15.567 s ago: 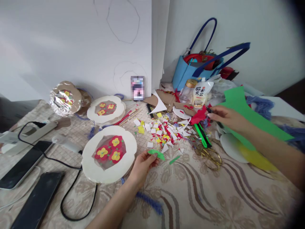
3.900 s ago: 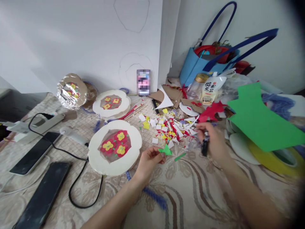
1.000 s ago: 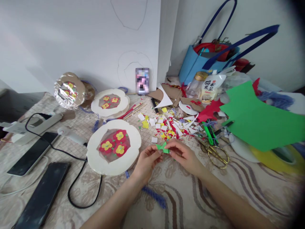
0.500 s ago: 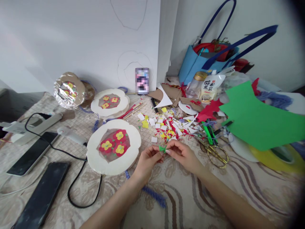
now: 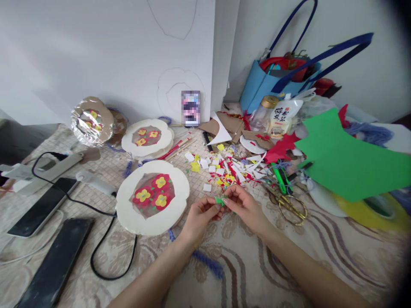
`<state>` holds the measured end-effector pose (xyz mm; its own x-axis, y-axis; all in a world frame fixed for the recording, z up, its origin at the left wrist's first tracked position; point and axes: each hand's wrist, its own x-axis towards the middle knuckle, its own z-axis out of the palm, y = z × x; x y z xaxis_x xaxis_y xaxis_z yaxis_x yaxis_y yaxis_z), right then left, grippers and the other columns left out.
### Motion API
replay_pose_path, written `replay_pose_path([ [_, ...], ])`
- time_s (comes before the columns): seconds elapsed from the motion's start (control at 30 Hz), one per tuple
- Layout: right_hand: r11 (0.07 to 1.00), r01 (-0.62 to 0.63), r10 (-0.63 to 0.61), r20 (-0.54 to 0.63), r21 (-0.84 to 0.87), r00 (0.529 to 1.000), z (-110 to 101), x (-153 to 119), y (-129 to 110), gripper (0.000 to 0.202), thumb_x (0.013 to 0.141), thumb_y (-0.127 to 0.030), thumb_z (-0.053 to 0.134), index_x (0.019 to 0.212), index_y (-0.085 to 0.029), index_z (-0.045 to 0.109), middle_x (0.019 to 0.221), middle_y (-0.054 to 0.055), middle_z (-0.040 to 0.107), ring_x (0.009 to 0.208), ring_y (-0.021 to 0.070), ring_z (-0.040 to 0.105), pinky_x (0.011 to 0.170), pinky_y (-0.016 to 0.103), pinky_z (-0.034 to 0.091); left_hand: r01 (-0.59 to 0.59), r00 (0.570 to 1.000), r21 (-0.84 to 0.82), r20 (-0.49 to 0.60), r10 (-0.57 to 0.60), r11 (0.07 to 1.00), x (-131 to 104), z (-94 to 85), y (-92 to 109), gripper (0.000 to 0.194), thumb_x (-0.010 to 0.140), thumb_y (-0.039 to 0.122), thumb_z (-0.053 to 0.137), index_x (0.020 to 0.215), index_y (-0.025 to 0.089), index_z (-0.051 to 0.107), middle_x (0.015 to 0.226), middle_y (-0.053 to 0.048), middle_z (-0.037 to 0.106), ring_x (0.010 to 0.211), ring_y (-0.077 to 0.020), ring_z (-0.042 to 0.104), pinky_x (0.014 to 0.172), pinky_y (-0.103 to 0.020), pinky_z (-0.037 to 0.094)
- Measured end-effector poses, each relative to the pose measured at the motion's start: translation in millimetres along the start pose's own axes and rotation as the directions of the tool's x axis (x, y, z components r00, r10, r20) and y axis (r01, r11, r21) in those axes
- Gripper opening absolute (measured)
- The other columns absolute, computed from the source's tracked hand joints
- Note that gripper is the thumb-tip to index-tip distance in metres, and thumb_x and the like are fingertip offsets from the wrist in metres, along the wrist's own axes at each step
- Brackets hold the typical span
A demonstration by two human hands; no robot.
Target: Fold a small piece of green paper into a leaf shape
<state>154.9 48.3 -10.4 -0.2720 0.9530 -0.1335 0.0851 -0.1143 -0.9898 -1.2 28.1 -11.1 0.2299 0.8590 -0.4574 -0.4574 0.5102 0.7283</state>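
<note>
Between my two hands is a small piece of green paper [image 5: 219, 200], pinched from both sides. My left hand [image 5: 203, 214] grips its left end with thumb and fingers; my right hand [image 5: 243, 207] pinches the right end, partly covering it. Just left lies a white scalloped round frame [image 5: 128, 214] with red and yellow paper flowers [image 5: 160, 183] at its centre. Beyond my hands spreads a pile of white, red and yellow paper scraps [image 5: 237, 171]. Gold-handled scissors [image 5: 297, 209] and a green cutter [image 5: 280, 179] lie to the right.
A big green paper sheet [image 5: 349, 158] and yellow tape roll [image 5: 359, 211] are at the right. A blue bag [image 5: 253, 87] stands behind. Two dark phones [image 5: 61, 256] and a black cable [image 5: 93, 261] lie left. A small phone [image 5: 190, 109] leans against the white board [image 5: 112, 51].
My right fingers have shifted slightly on the green paper. The paper is still pinched between both hands, and the things around look unmoved.
</note>
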Motion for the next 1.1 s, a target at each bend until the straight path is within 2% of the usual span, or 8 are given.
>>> replay_pose_path([
  [0.17, 1.000, 0.005, -0.005, -0.043, 0.000, 0.999, 3.0, -0.3, 1.2, 0.019, 0.082, -0.029, 0.058, 0.094, -0.022, 0.045, 0.078, -0.001, 0.053, 0.067, 0.0126, 0.053, 0.059, 0.024, 0.043, -0.022, 1.000, 0.069, -0.004, 0.023, 0.997, 1.2, 0.7, -1.3, 0.026, 0.060, 0.026, 0.079, 0.075, 0.013, 0.062, 0.064, 0.001, 0.062, 0.056, -0.0091, 0.054, 0.059, -0.023, 0.041],
  [0.37, 0.996, -0.020, 0.021, -0.018, 0.083, 1.000, 4.5, -0.7, 1.8, 0.028, 0.079, -0.031, 0.062, 0.102, -0.022, 0.048, 0.077, -0.001, 0.054, 0.068, 0.0129, 0.054, 0.061, 0.025, 0.044, -0.055, 0.998, 0.108, -0.023, 0.058, 0.993, 1.9, 0.9, -1.8, 0.023, 0.060, 0.025, 0.078, 0.072, 0.013, 0.062, 0.064, 0.001, 0.062, 0.055, -0.0087, 0.052, 0.057, -0.022, 0.040],
  [0.5, 0.982, -0.060, 0.060, 0.009, 0.182, 0.998, 3.7, -0.6, 0.2, 0.021, 0.082, -0.037, 0.058, 0.094, -0.020, 0.053, 0.074, -0.001, 0.054, 0.062, 0.0115, 0.052, 0.060, 0.026, 0.044, -0.038, 0.999, 0.030, -0.025, 0.039, 0.999, 0.8, 2.0, 0.1, 0.023, 0.061, 0.025, 0.078, 0.073, 0.013, 0.063, 0.066, -0.001, 0.064, 0.058, -0.0094, 0.054, 0.060, -0.022, 0.041],
  [0.63, 0.982, -0.091, 0.087, 0.033, 0.168, 0.996, 3.4, -1.0, -1.3, 0.019, 0.080, -0.036, 0.062, 0.083, -0.019, 0.055, 0.068, -0.002, 0.053, 0.061, 0.0114, 0.051, 0.060, 0.025, 0.042, -0.036, 0.999, -0.010, -0.024, 0.035, 0.999, 0.2, 2.9, 1.1, 0.024, 0.060, 0.025, 0.078, 0.074, 0.013, 0.063, 0.064, 0.000, 0.064, 0.057, -0.0090, 0.054, 0.059, -0.021, 0.040],
  [0.9, 0.993, -0.075, 0.073, 0.028, 0.096, 0.997, 3.2, -1.3, 3.6, 0.016, 0.082, -0.032, 0.059, 0.077, -0.018, 0.052, 0.062, -0.004, 0.050, 0.058, 0.0109, 0.047, 0.057, 0.024, 0.038, -0.103, 0.993, 0.150, -0.038, 0.110, 0.983, 2.0, 0.4, -2.3, 0.023, 0.063, 0.028, 0.076, 0.074, 0.012, 0.062, 0.063, 0.001, 0.062, 0.056, -0.0089, 0.053, 0.058, -0.022, 0.041],
  [1.1, 0.993, -0.065, 0.064, 0.019, 0.099, 0.998, 3.8, -2.3, 8.2, 0.013, 0.083, -0.030, 0.058, 0.076, -0.019, 0.052, 0.062, -0.004, 0.049, 0.058, 0.0110, 0.047, 0.057, 0.024, 0.037, -0.136, 0.988, 0.202, -0.042, 0.147, 0.970, -0.1, 1.7, -1.5, 0.021, 0.066, 0.027, 0.073, 0.075, 0.012, 0.061, 0.065, 0.001, 0.061, 0.058, -0.0087, 0.053, 0.059, -0.022, 0.042],
])
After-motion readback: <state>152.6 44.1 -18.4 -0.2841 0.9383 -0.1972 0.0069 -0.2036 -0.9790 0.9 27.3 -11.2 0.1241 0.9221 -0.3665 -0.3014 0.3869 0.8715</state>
